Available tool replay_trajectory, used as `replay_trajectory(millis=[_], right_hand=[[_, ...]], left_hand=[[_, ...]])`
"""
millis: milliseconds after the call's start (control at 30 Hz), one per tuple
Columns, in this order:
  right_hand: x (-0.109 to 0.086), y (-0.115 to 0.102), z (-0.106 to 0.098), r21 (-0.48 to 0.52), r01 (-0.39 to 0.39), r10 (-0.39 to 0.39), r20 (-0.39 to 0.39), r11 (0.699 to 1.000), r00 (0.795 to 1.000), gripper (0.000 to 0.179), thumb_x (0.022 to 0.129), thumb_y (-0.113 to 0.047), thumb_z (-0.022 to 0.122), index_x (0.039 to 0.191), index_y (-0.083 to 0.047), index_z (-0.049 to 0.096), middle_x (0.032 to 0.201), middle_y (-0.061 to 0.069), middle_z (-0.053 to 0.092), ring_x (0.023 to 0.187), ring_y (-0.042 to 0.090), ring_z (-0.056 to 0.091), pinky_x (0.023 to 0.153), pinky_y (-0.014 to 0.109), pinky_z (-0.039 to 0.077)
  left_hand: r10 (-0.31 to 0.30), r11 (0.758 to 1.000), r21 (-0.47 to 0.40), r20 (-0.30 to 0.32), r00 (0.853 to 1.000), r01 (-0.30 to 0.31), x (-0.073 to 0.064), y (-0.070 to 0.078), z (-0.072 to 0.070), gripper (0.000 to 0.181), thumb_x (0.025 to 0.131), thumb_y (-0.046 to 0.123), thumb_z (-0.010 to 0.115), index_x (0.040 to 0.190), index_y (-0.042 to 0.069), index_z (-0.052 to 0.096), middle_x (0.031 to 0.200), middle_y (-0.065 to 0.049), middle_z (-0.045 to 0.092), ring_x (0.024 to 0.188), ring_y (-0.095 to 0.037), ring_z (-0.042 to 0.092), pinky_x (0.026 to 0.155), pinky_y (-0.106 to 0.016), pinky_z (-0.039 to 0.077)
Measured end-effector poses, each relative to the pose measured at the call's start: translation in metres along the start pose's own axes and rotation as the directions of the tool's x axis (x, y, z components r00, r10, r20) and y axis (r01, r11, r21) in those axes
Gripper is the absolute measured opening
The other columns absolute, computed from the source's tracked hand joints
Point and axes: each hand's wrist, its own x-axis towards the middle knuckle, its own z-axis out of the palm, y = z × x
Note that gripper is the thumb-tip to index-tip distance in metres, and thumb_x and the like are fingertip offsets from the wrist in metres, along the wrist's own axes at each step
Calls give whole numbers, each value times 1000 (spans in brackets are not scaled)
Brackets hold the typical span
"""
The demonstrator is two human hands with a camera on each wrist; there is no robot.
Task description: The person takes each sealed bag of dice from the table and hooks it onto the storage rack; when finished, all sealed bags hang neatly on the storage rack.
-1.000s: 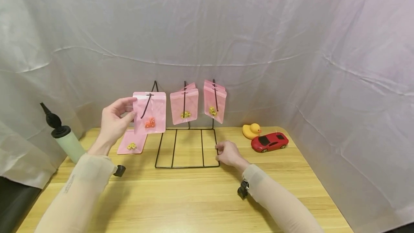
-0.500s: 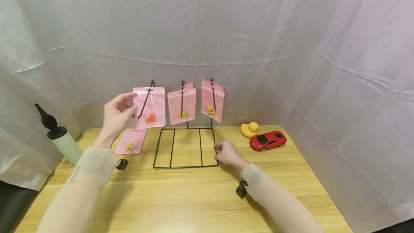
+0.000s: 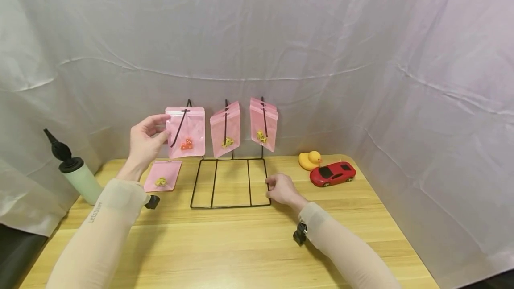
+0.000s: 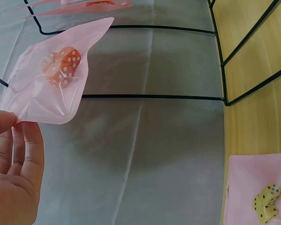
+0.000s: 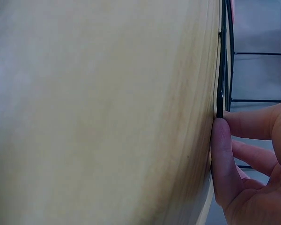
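My left hand (image 3: 146,142) pinches the side edge of a pink zip bag (image 3: 196,124) with orange dice (image 4: 63,65) inside. The left hook of a black wire rack (image 3: 230,207) passes through that bag's hanging hole. On the rack's base, my right hand (image 3: 283,190) grips the right-hand wire between thumb and fingers, which the right wrist view shows close up. Pink bags with yellow dice hang from the middle hook (image 3: 225,124) and the right hook (image 3: 265,121), with others behind them. Another pink bag (image 3: 170,171) with yellow dice lies flat on the table below my left hand.
A green pump (image 3: 82,182) with a black nozzle stands tilted at the table's left edge. A yellow rubber duck (image 3: 308,161) and a red toy car (image 3: 332,174) sit at the right. Grey curtain (image 3: 305,48) surrounds the wooden table (image 3: 225,244).
My left hand and the bag with orange dice have risen slightly and moved back along the left hook. The front bag on the middle hook has swung round. My right hand keeps its grip.
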Motion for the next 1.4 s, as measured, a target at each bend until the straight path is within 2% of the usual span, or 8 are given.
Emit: replay_trajectory(millis=[233,467,600,733,867,967,1200,1400], right_hand=[[20,29,16,-16,-14,14,2,1000,1000,51,77,-14,94,128,-12,85,104,1,83,92,10,73,88,33,63],[-12,-22,-11,1,-17,17,1,1000,1000,47,81,-4,89,128,-2,82,106,10,82,94,17,73,93,41,65],[-11,-16,-10,4,26,-26,-2,1000,1000,46,80,-5,86,126,0,82,101,8,81,90,16,71,87,37,64],[-14,-23,-13,3,8,-8,8,1000,1000,47,80,-3,86,127,1,82,103,10,82,93,18,73,91,40,65],[-16,-27,-14,-8,7,-7,1,1000,1000,46,81,-3,86,127,1,82,104,10,82,92,16,73,91,39,65],[-17,-27,-13,-15,7,-7,-8,1000,1000,45,81,-3,87,126,1,82,103,10,83,91,15,74,89,38,66],[-15,-29,-12,-1,-32,32,2,999,999,46,81,-2,91,127,-1,82,108,12,83,97,19,76,96,43,66],[-16,-31,-13,-5,-53,53,0,999,999,46,82,-2,92,127,-3,82,110,11,83,98,19,77,98,43,67]], left_hand=[[29,999,-13,13,999,-29,0,-2,-4,34,101,-9,71,135,-9,71,104,17,79,90,1,76,79,-17,68],[12,999,32,10,1000,-12,-5,-6,-16,33,101,-6,71,134,-7,73,111,29,75,103,6,75,87,-9,63],[-31,996,79,23,999,29,-11,-16,-28,28,103,-3,71,128,7,77,107,36,73,97,11,74,86,-7,62],[-107,981,167,58,993,96,-18,-33,-42,30,106,3,71,135,0,73,103,37,72,92,14,71,83,-7,61],[-194,932,329,94,976,154,-26,-58,-54,39,109,15,72,143,-3,69,119,4,84,92,11,70,79,-8,58],[-246,874,454,109,963,171,-32,-79,-59,41,109,21,71,144,-1,70,140,-23,77,106,-13,79,83,-12,56],[-416,760,581,93,905,290,-44,-118,-64,56,110,29,67,155,-3,59,163,-35,55,149,-59,52,120,-68,47],[-561,697,561,38,827,447,-43,-134,-53,79,107,39,70,170,2,41,174,-38,37,160,-64,32,134,-74,30]])
